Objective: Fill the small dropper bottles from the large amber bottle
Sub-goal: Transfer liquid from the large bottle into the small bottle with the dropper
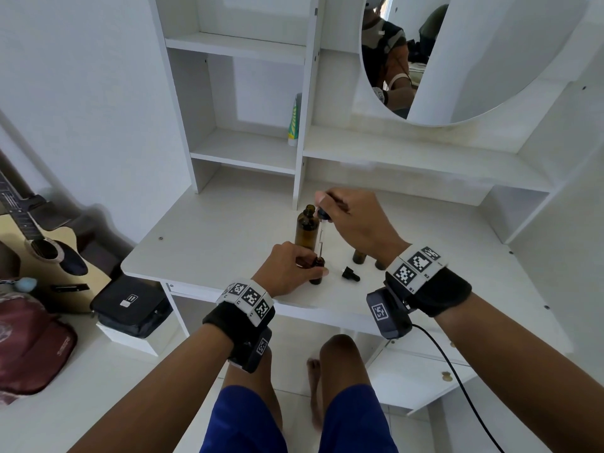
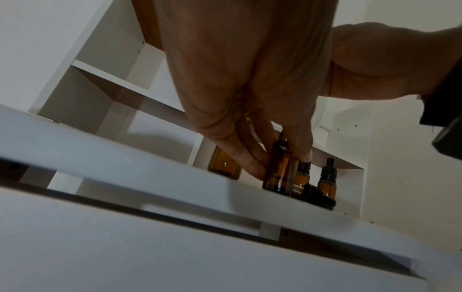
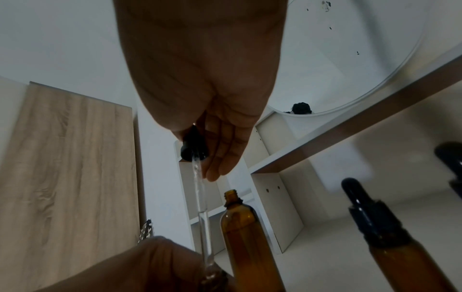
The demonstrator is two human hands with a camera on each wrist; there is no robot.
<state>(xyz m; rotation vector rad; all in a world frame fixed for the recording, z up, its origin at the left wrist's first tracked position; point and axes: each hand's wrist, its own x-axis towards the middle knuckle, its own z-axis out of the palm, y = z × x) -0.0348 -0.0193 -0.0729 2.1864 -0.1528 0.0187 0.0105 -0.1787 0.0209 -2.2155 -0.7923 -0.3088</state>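
Observation:
The large amber bottle (image 1: 306, 228) (image 3: 247, 241) stands uncapped on the white desk (image 1: 212, 243). In front of it my left hand (image 1: 309, 268) (image 2: 285, 160) grips a small amber dropper bottle (image 1: 315, 280) (image 2: 278, 170) that stands upright on the desk. Above, my right hand (image 1: 327, 204) (image 3: 200, 158) pinches the black bulb of a dropper (image 1: 323, 214) (image 3: 193, 148). Its glass pipette (image 1: 321, 238) (image 3: 203, 217) points down, with the tip at the small bottle's mouth. A loose black dropper cap (image 1: 350, 274) (image 2: 317, 196) lies just to the right.
Two more small amber bottles (image 1: 359, 256) (image 1: 380, 264) stand under my right wrist; one capped bottle (image 3: 390, 247) shows in the right wrist view. A green-white tube (image 1: 294, 122) is on the shelf behind. A guitar (image 1: 42, 250) and a black pouch (image 1: 130, 305) lie left of the desk.

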